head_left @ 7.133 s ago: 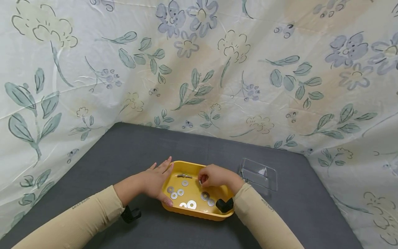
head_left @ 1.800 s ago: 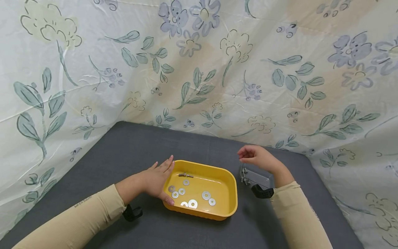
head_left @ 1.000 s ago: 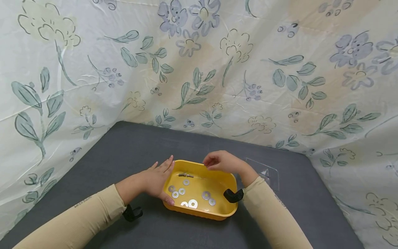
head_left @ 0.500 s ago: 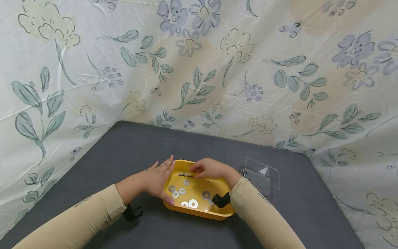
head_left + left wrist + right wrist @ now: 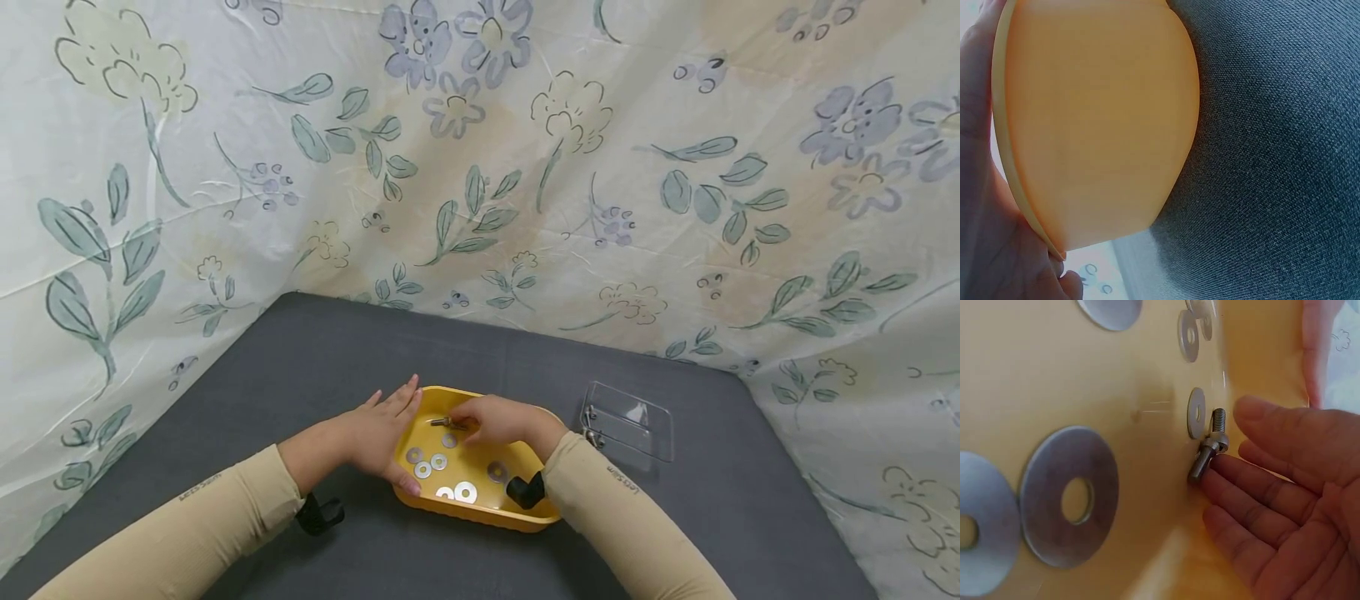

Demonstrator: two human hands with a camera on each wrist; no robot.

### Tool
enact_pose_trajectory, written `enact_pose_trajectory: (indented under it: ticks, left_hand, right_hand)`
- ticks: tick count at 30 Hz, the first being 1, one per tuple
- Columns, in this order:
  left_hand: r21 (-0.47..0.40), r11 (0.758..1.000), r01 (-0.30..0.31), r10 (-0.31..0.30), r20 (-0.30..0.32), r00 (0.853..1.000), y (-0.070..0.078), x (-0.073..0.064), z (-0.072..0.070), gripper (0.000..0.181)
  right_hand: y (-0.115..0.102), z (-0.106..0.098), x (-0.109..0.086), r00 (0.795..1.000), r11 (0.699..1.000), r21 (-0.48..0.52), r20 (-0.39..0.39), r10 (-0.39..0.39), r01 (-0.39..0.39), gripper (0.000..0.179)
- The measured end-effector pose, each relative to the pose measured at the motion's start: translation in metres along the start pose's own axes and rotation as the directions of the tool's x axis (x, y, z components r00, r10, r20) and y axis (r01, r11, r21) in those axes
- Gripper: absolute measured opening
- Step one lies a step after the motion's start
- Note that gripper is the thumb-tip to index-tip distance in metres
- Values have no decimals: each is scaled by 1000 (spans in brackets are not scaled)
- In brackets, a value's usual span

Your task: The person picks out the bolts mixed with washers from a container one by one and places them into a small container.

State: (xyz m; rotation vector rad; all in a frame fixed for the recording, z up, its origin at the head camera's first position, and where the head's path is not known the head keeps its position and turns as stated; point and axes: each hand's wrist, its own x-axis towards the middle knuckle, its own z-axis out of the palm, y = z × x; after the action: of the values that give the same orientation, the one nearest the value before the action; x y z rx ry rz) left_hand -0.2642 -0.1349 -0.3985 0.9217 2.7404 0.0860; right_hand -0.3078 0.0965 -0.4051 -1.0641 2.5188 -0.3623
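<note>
A yellow plastic tray [image 5: 491,518] holds several flat metal washers [image 5: 465,492] and a small cluster of metal bolts [image 5: 441,422] near its far wall. My left hand [image 5: 369,437] rests along the tray's left rim with fingers spread; the left wrist view shows its palm beside the tray's outer wall [image 5: 1104,125]. My right hand [image 5: 497,422] reaches down inside the tray at the bolts. In the right wrist view, thumb and fingers lie loosely around the bolts [image 5: 1211,445], fingertips right beside them and the thumb apart. A large washer [image 5: 1041,500] lies nearer that camera.
Right of the tray stands a clear plastic box [image 5: 651,446] with several bolts [image 5: 592,436] at its left side. Dark grey cloth [image 5: 360,333] covers the table, with a floral curtain [image 5: 480,167] behind it. Black wrist straps [image 5: 318,515] sit on both wrists.
My right hand has moved left from above the clear box, over the tray, and down to the bolts by the far wall. The left hand stays on the rim.
</note>
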Motion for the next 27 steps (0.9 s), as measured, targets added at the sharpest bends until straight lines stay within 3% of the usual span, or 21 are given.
enact_pose_trajectory:
  ticks: [10,19,27]
  left_hand:
    - [5,1000,5,-5,2,1000,0,1,1,136]
    - [6,1000,13,-13,-5,1000,-1,2,4,137]
    - [7,1000,19,-19,-2,1000,0,2,4,138]
  right_hand:
    - [-2,5,4,997,997,-13,-11,-73,73,23]
    - [-4,9,5,999,999,-11,-19,-38,38,23]
    - [0,13,7,997,997,-38,-35,-70,69,28]
